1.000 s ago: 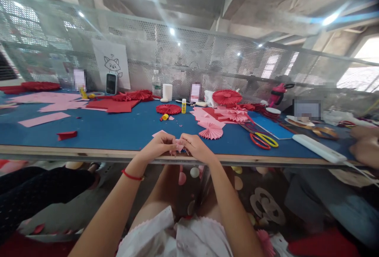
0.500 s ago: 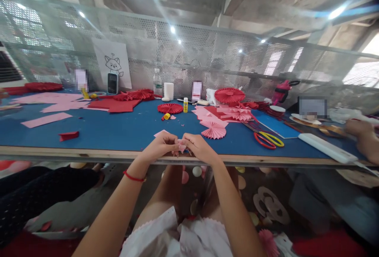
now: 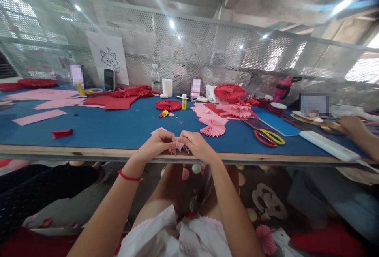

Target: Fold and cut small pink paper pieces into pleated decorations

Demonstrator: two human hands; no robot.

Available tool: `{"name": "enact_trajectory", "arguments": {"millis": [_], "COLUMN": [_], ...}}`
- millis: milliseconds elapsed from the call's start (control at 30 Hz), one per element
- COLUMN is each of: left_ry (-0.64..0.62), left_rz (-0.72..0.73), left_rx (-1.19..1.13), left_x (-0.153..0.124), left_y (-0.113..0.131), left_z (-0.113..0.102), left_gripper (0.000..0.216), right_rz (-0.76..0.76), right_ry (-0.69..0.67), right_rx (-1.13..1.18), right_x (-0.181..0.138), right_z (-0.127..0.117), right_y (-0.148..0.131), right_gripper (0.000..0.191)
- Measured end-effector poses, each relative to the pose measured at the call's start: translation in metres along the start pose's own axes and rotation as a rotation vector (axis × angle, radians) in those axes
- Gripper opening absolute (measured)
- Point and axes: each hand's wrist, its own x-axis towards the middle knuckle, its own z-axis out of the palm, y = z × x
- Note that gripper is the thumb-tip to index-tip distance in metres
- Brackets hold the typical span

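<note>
Above wooden edging (image 3: 89, 156), left hand (image 3: 155, 145) and right hand (image 3: 198, 146) pinch folded pink paper (image 3: 178, 145).

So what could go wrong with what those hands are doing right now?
The small folded pink paper, pinched between the left hand and right hand, sits right at the pale wooden table edge, so it could slip and drop below. Being thin, the paper might also crease or tear under that pinch.

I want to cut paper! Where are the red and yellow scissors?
In the head view, the scissors lie on the blue table, right of the pink paper fan and left of the long white bar.
</note>
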Motion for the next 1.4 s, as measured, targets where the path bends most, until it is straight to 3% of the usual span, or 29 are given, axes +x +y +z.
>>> {"name": "enact_trajectory", "arguments": {"millis": [300, 867, 1067, 1400], "left_ry": [0.119, 0.19, 0.19, 0.174], "left_rz": [0.078, 0.074, 0.051, 0.05], "left_rx": [-0.018, -0.024, -0.021, -0.009], "left_x": [0.0, 0.002, 0.003, 0.001], "left_y": [-0.007, -0.005, -0.003, -0.001], "left_z": [-0.002, 0.001, 0.002, 0.002], "left_gripper": [0.033, 0.032, 0.026, 0.024], "right_rz": [0.012, -0.082, -0.133, -0.097], "right_ry": [0.138, 0.37, 0.38, 0.341], "right_rx": [0.081, 0.059, 0.023, -0.001], "right_x": [0.0, 0.001, 0.0, -0.002], "right_z": [0.002, 0.003, 0.001, -0.001], "right_y": [0.002, 0.001, -0.001, -0.004], "right_gripper": [0.024, 0.009, 0.017, 0.01]}}
